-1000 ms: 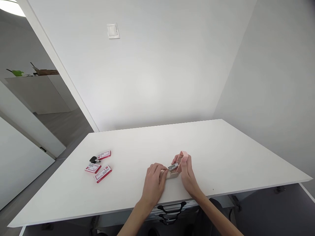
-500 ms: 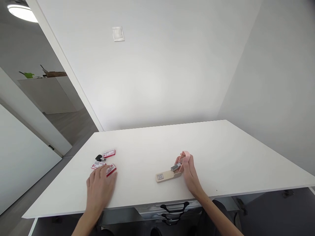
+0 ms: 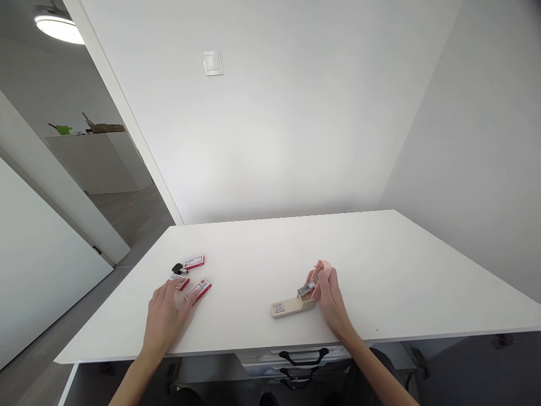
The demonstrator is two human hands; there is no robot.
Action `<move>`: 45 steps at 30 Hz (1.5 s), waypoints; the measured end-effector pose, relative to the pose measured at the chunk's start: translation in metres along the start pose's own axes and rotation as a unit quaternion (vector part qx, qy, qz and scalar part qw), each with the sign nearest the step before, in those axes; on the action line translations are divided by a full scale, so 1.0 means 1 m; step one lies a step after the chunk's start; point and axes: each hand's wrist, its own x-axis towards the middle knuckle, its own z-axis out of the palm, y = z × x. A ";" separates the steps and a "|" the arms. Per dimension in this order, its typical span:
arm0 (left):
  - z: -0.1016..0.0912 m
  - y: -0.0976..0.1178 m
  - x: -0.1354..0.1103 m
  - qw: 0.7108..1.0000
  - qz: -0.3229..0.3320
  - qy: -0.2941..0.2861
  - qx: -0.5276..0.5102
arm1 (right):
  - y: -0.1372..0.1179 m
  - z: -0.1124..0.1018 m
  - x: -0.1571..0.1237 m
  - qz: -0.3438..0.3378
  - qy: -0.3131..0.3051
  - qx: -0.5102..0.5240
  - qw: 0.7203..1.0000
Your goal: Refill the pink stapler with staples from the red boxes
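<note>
We see the right hand point(image 3: 332, 301) with its fingers closed around the pink upper part point(image 3: 326, 267) of the stapler point(image 3: 291, 307), the thumb on the near side and the other fingertips partly hidden behind. The stapler stands opened: from the right fingers, its pink part rises steeply, while its cream base lies on the table point(image 3: 249, 248) and extends leftward, away from them. A silver metal piece point(image 3: 306, 288) juts out just left of the right fingers, above the base. We note a square printed patch point(image 3: 278, 308) at the base's far end from these fingers.

The left hand point(image 3: 164, 316), well apart from the stapler, is palm down with fingers bent and loosely parted. Its fingertips overlap the front-left box point(image 3: 183, 283), and its thumb covers the near end of the front-right box point(image 3: 203, 286); we cannot tell whether either is gripped. Beyond the left fingertips, and apart from them, we find the rear box point(image 3: 194, 262), with a small black object point(image 3: 177, 268) just beside it.
</note>
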 end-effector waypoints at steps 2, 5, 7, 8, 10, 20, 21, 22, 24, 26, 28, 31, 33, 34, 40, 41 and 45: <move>-0.003 -0.005 0.010 0.998 -0.047 0.043 0.006 | 0.000 0.000 0.000 -0.002 0.004 -0.004 1.000; -0.008 -0.015 0.025 0.990 -0.138 0.008 0.013 | -0.001 0.000 0.000 -0.003 0.005 -0.012 1.000; -0.010 -0.020 0.030 0.986 -0.162 -0.040 0.010 | -0.001 0.000 0.000 -0.004 0.007 -0.014 1.000; -0.011 -0.021 0.030 0.986 -0.161 -0.050 0.007 | -0.001 0.000 0.000 -0.005 0.008 -0.015 1.000; -0.012 -0.019 0.027 0.987 -0.152 -0.041 0.003 | 0.001 0.000 0.001 -0.006 0.008 -0.014 1.000; -0.028 0.039 0.003 0.991 -0.038 -0.015 -0.129 | 0.001 -0.001 0.001 0.006 -0.001 0.002 1.000; -0.027 0.047 -0.001 0.990 -0.012 -0.028 -0.139 | 0.001 0.000 0.001 0.003 0.000 0.001 1.000; -0.024 0.054 -0.004 0.989 0.016 -0.043 -0.144 | 0.000 0.000 0.001 0.001 0.000 0.000 1.000; -0.014 0.068 -0.015 0.985 0.081 -0.073 -0.135 | -0.001 -0.001 0.001 -0.003 0.002 -0.003 1.000; -0.001 0.080 -0.026 0.979 0.142 -0.096 -0.111 | -0.001 -0.001 0.000 -0.006 0.004 -0.010 1.000; 0.012 0.090 -0.037 0.974 0.180 -0.109 -0.089 | -0.002 -0.002 0.000 -0.010 0.003 -0.016 1.000; 0.026 0.099 -0.048 0.972 0.197 -0.112 -0.062 | -0.002 -0.002 0.000 -0.016 0.003 -0.022 1.000; 0.031 0.101 -0.050 0.971 0.203 -0.113 -0.048 | -0.003 -0.002 0.000 -0.017 0.002 -0.022 1.000; 0.031 0.101 -0.050 0.971 0.205 -0.117 -0.045 | -0.003 -0.002 0.000 -0.017 -0.001 -0.019 1.000; 0.029 0.091 -0.044 0.961 0.192 -0.185 -0.078 | -0.007 -0.007 0.001 -0.005 -0.019 -0.001 1.000; 0.029 0.090 -0.044 0.960 0.188 -0.192 -0.085 | -0.006 -0.008 0.002 -0.002 -0.017 -0.001 1.000; 0.032 0.086 -0.047 0.961 0.173 -0.187 -0.106 | -0.003 -0.012 0.004 0.002 -0.004 0.009 1.000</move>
